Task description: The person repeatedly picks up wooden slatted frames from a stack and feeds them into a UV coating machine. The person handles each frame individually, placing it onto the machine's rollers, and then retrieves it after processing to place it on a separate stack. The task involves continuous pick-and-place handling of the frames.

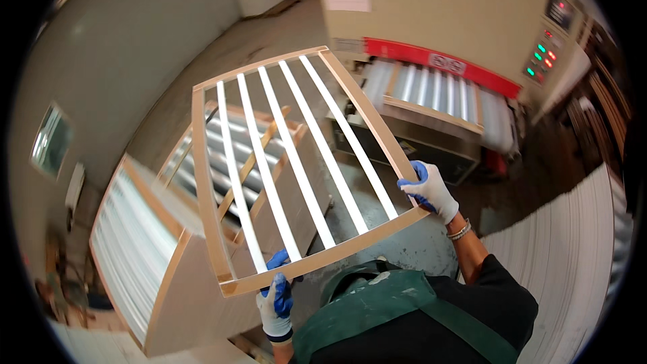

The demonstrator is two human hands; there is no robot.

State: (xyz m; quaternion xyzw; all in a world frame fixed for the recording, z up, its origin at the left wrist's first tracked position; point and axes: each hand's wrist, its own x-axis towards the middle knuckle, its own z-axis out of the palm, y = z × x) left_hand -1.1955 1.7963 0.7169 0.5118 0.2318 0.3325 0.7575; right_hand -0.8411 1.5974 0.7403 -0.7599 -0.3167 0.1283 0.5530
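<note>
A rectangular wooden slatted frame [344, 251], its rails light brown and its several slats white, is held tilted in front of me by both hands. My left hand [275, 300], in a white glove with blue palm and fingers, is closed on the near rail close to its left corner. At the near right corner, my right hand [431, 190], gloved alike, grips the rail with the thumb on top. Through the gaps between the slats show metal rollers and wooden bars behind the frame.
Ahead to the right, a second slatted frame [435, 114] lies on the bed of a beige machine [438, 0] with a red strip [384, 48]. Tall stacks of frames stand at left [135, 249] and right [559, 249]. A roller stand [176, 152] is beyond the left stack.
</note>
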